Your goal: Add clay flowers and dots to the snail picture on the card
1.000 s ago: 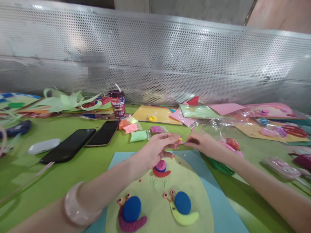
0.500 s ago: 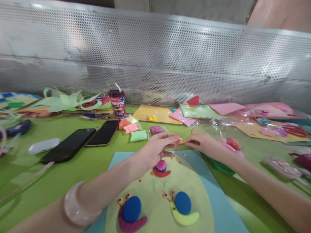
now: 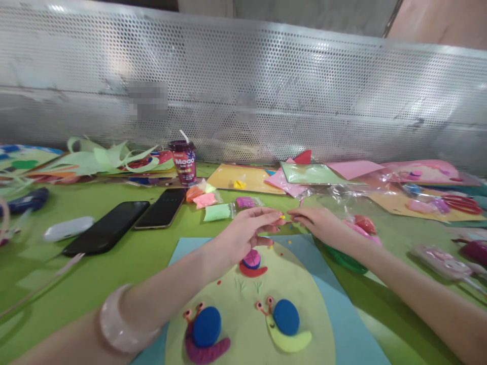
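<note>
My left hand (image 3: 247, 230) reaches over the far edge of a pale green paper disc (image 3: 247, 324) and pinches a tiny yellow bit of clay (image 3: 282, 217) at its fingertips. My right hand (image 3: 315, 223) meets it from the right, its fingers pinched together against the same bit. On the disc sit a purple clay snail with a blue shell (image 3: 205, 332), a yellow-green snail with a blue shell (image 3: 285, 324) and a small red and purple snail (image 3: 251, 262). The disc lies on a light blue sheet (image 3: 342, 314).
Two black phones (image 3: 108, 233) (image 3: 163, 208) and a white case (image 3: 67, 228) lie at left. A purple drink cup (image 3: 184, 162) stands at the back. Small clay bags (image 3: 216, 212), coloured papers (image 3: 243, 178), red scissors (image 3: 462, 204) and plastic wrappers (image 3: 441, 261) crowd the green table. A perforated metal screen (image 3: 266, 86) closes the far side.
My right hand's fingertips have edged a little left and closer to my left hand's. Everything else is as it was.
</note>
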Available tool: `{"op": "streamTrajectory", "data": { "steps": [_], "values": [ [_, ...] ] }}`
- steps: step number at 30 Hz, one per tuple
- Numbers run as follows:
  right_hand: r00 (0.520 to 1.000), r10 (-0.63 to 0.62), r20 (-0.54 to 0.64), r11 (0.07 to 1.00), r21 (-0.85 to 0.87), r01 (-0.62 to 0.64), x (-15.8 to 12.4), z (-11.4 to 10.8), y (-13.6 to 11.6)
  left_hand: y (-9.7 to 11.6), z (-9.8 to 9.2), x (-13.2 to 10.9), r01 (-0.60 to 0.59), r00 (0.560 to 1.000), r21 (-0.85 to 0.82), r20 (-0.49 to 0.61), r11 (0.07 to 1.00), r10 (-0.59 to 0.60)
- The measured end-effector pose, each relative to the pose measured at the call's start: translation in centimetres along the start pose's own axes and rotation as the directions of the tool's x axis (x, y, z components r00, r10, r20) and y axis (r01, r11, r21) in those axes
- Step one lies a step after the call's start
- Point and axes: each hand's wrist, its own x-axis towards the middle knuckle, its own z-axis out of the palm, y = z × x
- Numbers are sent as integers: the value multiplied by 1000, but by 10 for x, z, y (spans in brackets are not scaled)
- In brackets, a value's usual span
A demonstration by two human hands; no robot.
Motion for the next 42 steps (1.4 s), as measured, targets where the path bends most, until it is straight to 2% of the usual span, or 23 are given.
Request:
{"op": "streamTrajectory", "data": {
  "steps": [3, 9, 18, 26, 31, 35, 39, 42],
  "values": [
    [1000, 26, -13, 1000, 16, -26, -1, -4, -4, 0, 1, 0, 2, 1000, -2, -8, 1000, -2],
    [999, -28, -30, 999, 41, 30, -1, -7, -6, -1, 0, 0, -4, 1000, -9, 10, 1000, 4],
    [997, 36, -75, 988, 154, -24, -6, -17, -22, -1, -1, 1, -15, 1000, -25, 17, 1000, 15],
    [978, 26, -209, 982, 191, 15, -9, -18, -27, 0, 1, 0, 6, 1000, -18, -9, 1000, -6],
    [969, 49, -243, 979, 206, 3, -12, -19, -31, -1, -1, 1, -7, 1000, -20, -4, 1000, 7],
    [965, 29, -260, 981, 190, 21, -12, -20, -32, 0, 0, 0, -4, 1000, -9, -3, 1000, 4],
    [974, 11, -228, 988, 151, 24, -9, -18, -25, 0, 0, -1, -10, 1000, -3, -10, 1000, 10],
    [981, -89, -171, 995, 28, 95, -4, -10, -12, 0, 1, -1, -11, 1000, 3, -11, 1000, 11]
  ]
}}
